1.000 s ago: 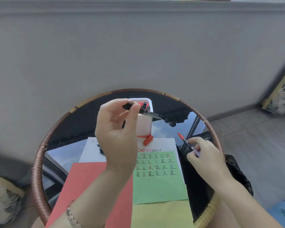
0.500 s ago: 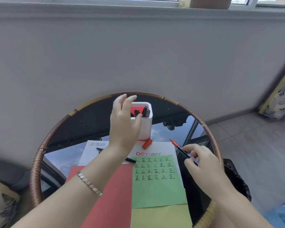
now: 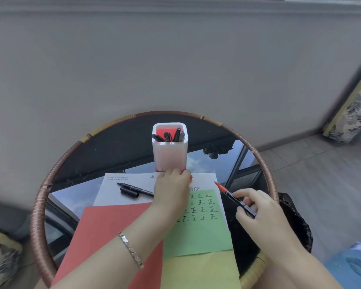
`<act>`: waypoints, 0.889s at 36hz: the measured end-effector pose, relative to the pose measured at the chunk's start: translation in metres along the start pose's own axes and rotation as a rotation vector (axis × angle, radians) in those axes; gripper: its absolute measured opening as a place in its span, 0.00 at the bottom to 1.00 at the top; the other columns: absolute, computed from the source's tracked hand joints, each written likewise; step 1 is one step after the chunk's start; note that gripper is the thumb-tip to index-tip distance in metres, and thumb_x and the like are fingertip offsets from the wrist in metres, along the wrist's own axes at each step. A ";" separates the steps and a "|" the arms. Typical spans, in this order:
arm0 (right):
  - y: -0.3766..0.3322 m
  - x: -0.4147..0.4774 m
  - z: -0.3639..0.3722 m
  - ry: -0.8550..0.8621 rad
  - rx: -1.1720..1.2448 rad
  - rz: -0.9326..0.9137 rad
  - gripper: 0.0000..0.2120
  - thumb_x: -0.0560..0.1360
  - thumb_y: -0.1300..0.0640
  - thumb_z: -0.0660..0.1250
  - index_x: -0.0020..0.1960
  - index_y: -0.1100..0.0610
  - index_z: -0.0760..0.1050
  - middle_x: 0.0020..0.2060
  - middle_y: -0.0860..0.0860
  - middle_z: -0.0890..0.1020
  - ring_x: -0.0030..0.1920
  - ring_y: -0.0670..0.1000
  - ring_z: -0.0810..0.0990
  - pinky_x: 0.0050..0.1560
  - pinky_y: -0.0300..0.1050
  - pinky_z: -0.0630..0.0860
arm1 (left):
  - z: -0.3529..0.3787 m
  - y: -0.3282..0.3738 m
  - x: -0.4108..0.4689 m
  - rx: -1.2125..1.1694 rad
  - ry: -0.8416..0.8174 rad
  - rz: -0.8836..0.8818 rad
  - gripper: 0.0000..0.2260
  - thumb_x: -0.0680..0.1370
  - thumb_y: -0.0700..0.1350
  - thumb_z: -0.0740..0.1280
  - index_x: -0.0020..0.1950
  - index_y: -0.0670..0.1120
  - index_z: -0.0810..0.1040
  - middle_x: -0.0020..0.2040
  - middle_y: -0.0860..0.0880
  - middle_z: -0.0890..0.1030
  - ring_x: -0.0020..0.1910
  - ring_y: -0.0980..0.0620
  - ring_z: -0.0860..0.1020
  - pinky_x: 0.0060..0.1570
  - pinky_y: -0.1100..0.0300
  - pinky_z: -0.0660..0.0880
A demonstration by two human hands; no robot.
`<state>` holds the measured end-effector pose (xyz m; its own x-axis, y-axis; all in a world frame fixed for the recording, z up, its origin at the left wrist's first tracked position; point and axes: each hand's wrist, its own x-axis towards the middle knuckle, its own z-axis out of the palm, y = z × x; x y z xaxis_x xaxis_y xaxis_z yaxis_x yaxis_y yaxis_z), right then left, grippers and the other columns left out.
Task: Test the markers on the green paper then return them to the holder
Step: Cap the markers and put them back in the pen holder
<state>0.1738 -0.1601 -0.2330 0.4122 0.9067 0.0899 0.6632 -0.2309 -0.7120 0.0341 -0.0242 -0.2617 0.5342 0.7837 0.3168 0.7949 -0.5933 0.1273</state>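
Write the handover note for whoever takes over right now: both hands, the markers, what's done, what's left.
Left hand: down on the red cap at the foot of the holder; grip unclear.
Right hand: pinches the uncapped red marker beside the green paper.
The black marker lies uncapped on the white sheet, black cap beside it.
Done: rows of marks on the green paper; several markers in the holder.
Left, likely: cap and return the red marker, then the black one.

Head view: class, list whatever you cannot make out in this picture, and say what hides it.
Head view throughout.
- Green paper: leftmost characters, hidden by the left hand.
- Red cap: mostly under that hand; its grip unreadable.
- Holder: markers overlap; count unclear.
- Red marker: barrel partly inside the right hand.
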 end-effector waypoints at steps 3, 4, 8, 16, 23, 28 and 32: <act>0.001 -0.001 -0.001 -0.002 0.012 -0.005 0.13 0.71 0.65 0.65 0.49 0.47 0.75 0.39 0.45 0.72 0.37 0.40 0.71 0.38 0.32 0.69 | -0.003 0.002 -0.001 -0.146 -0.002 -0.082 0.07 0.75 0.42 0.64 0.51 0.43 0.77 0.44 0.45 0.79 0.44 0.43 0.76 0.37 0.57 0.66; 0.001 -0.002 -0.002 0.000 0.023 -0.013 0.14 0.71 0.65 0.65 0.47 0.46 0.75 0.38 0.45 0.72 0.37 0.38 0.71 0.38 0.30 0.69 | -0.004 0.002 -0.002 -0.221 -0.005 -0.126 0.09 0.77 0.42 0.60 0.55 0.43 0.75 0.48 0.45 0.77 0.47 0.44 0.75 0.40 0.56 0.68; -0.003 -0.005 -0.005 0.012 0.085 -0.042 0.17 0.70 0.66 0.65 0.42 0.43 0.74 0.37 0.45 0.74 0.39 0.36 0.71 0.39 0.27 0.68 | -0.030 0.009 -0.008 -0.753 0.001 -0.366 0.07 0.78 0.41 0.58 0.50 0.45 0.76 0.43 0.54 0.75 0.39 0.54 0.74 0.33 0.69 0.69; -0.017 -0.012 -0.012 0.017 0.278 -0.138 0.10 0.70 0.58 0.67 0.43 0.42 0.76 0.33 0.47 0.80 0.28 0.51 0.73 0.28 0.31 0.65 | -0.063 0.003 -0.034 -1.312 -0.027 -0.609 0.06 0.76 0.40 0.65 0.44 0.48 0.80 0.32 0.56 0.81 0.33 0.60 0.75 0.39 0.62 0.71; -0.029 -0.017 -0.011 -0.030 0.329 -0.216 0.08 0.65 0.46 0.70 0.44 0.42 0.78 0.33 0.51 0.81 0.33 0.53 0.79 0.35 0.45 0.75 | -0.065 -0.006 -0.050 -1.666 -0.110 -0.786 0.04 0.72 0.43 0.67 0.44 0.44 0.79 0.38 0.50 0.83 0.36 0.55 0.75 0.44 0.60 0.74; -0.026 -0.016 -0.008 -0.077 0.300 -0.218 0.11 0.63 0.42 0.68 0.45 0.41 0.79 0.34 0.51 0.83 0.36 0.56 0.81 0.39 0.55 0.77 | -0.064 -0.006 -0.053 -1.694 -0.078 -0.805 0.05 0.71 0.45 0.67 0.43 0.44 0.79 0.35 0.52 0.83 0.30 0.60 0.75 0.38 0.63 0.73; -0.026 -0.015 -0.006 -0.088 0.303 -0.222 0.08 0.65 0.49 0.71 0.45 0.42 0.79 0.34 0.53 0.83 0.35 0.59 0.80 0.37 0.57 0.77 | -0.066 -0.004 -0.055 -1.691 -0.067 -0.791 0.05 0.73 0.43 0.66 0.43 0.43 0.79 0.35 0.51 0.84 0.29 0.60 0.75 0.38 0.63 0.74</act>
<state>0.1546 -0.1702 -0.2116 0.2151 0.9528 0.2141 0.5102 0.0773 -0.8566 -0.0174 -0.0764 -0.2178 0.2737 0.9132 -0.3018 -0.2363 0.3680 0.8993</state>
